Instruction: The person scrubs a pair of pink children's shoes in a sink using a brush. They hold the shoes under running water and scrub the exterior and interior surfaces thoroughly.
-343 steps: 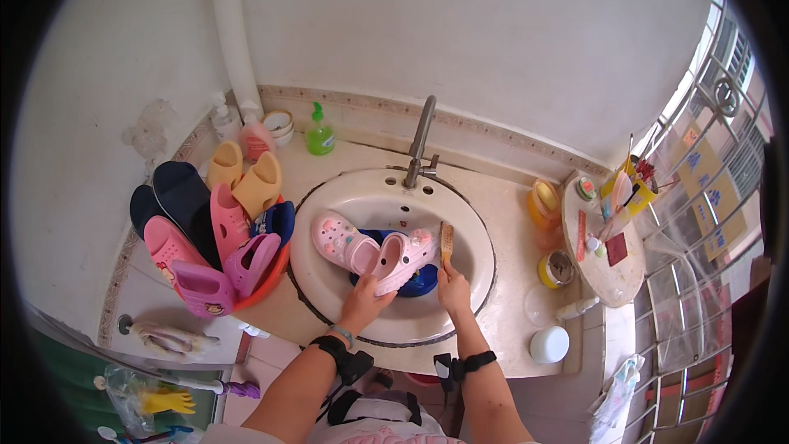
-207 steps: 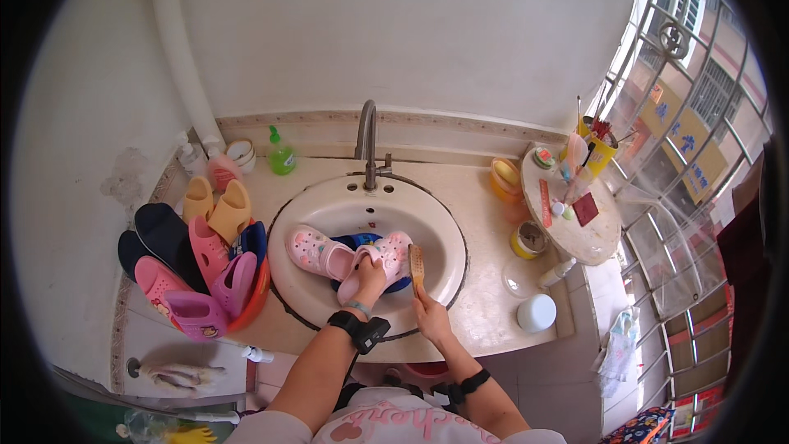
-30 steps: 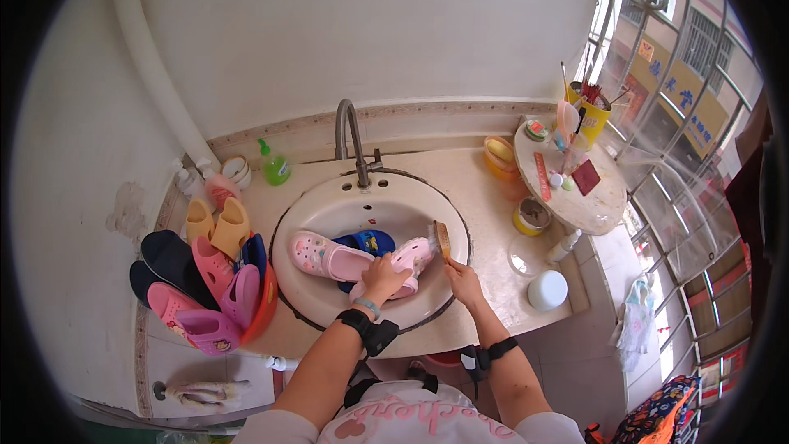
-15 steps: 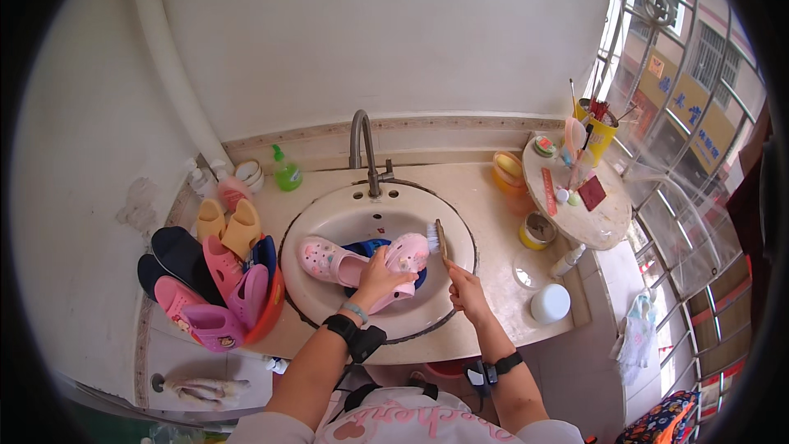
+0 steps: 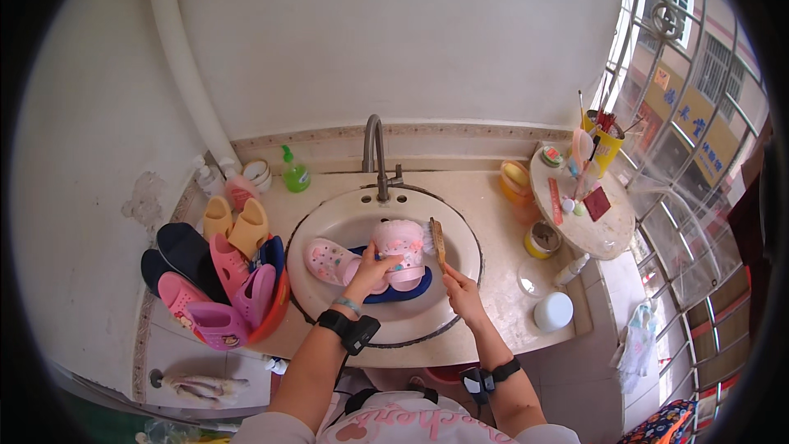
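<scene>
My left hand (image 5: 370, 270) is closed on a pink clog (image 5: 400, 248), holding it up over the oval sink (image 5: 316, 308). In my right hand (image 5: 463, 294) is the handle of a wooden scrubbing brush (image 5: 438, 242). Its pale bristles face left and meet the clog's right side, or come very near it. A second pink clog (image 5: 327, 261), dotted with holes and charms, lies in the basin to the left. Beneath the held clog a blue shoe or slipper (image 5: 415, 289) shows in part; the rest of it is hidden.
A grey faucet (image 5: 375, 144) rises behind the basin. To the left, an orange-red tub (image 5: 275, 312) is heaped with several slippers. A green soap bottle (image 5: 295, 171) stands at the back left. On the right are a white round container (image 5: 553, 312), a tin (image 5: 542, 239) and a round board (image 5: 612, 234) with small items.
My left hand has turned the held clog more upright and shifted it slightly left. The brush has stayed at its right side. The whole view has moved a little.
</scene>
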`<state>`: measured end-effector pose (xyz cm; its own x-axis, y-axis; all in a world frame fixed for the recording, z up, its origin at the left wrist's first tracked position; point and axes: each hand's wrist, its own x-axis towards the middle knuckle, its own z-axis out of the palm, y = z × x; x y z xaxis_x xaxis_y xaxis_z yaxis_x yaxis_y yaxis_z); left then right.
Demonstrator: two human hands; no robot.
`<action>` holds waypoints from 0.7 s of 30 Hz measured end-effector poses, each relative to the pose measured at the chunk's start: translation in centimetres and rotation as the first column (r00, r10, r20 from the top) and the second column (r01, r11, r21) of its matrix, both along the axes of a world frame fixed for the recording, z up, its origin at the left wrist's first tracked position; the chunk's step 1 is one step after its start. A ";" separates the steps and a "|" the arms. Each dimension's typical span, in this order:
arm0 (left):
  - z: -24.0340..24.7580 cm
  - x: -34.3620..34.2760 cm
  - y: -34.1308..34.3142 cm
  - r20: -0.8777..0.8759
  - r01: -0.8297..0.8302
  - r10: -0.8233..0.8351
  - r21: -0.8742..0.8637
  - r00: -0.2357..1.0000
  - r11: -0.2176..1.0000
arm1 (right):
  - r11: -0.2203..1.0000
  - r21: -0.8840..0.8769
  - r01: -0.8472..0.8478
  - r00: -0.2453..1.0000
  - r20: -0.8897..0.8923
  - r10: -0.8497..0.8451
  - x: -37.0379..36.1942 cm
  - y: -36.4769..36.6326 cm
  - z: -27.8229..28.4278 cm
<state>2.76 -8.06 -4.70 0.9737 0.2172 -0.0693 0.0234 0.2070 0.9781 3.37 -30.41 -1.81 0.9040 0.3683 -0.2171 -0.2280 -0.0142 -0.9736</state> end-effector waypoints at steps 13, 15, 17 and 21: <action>-2.1 -1.4 3.5 -0.175 -0.176 0.149 -0.152 0.973 0.973 | 0.888 -0.376 -0.265 0.849 0.346 0.400 -2.7 2.1 -1.7; -4.1 -1.5 2.9 -0.218 -0.195 0.217 0.116 0.952 0.974 | 0.871 -0.423 -0.248 0.834 0.365 0.415 -4.0 2.4 -3.0; -5.2 -1.6 2.8 -0.227 -0.176 0.240 0.269 0.944 0.947 | 0.846 -0.491 -0.208 0.809 0.401 0.431 -4.6 2.7 -3.6; -7.5 -3.0 3.6 -0.210 -0.152 0.219 0.294 0.953 0.944 | 0.814 -0.567 -0.127 0.865 0.338 0.370 -3.9 2.6 -4.6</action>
<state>-0.24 -4.46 -12.21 0.8766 0.4351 -0.2056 0.2481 -0.0427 0.9678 -0.52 -27.80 -6.38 0.8408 0.5372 -0.0667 0.2764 -0.5319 -0.8004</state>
